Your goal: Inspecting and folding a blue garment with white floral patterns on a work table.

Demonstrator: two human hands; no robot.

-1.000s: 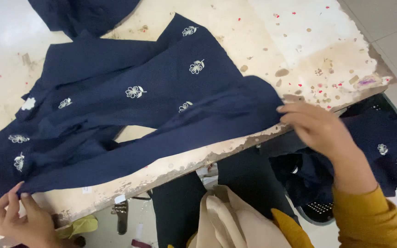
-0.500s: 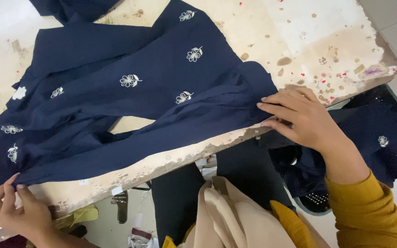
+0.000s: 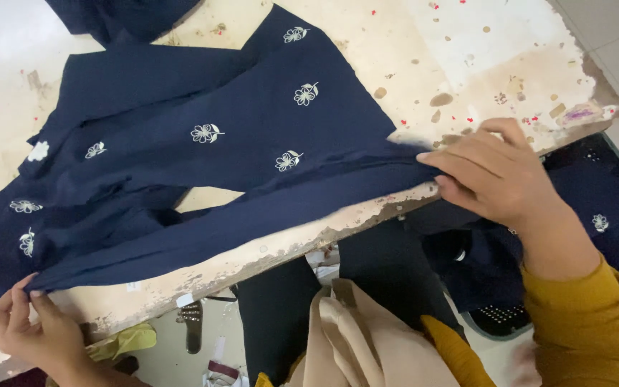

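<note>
We see the left hand (image 3: 34,330) pinching the near corner of the navy embroidered cloth (image 3: 252,143) between thumb and fingertips. The right hand (image 3: 496,175) grips the cloth's other end with fingers curled over its edge. Between them the fabric stretches along the worn table (image 3: 481,57) edge. Beyond the right fingers, more navy fabric (image 3: 610,215) hangs below the table.
</note>
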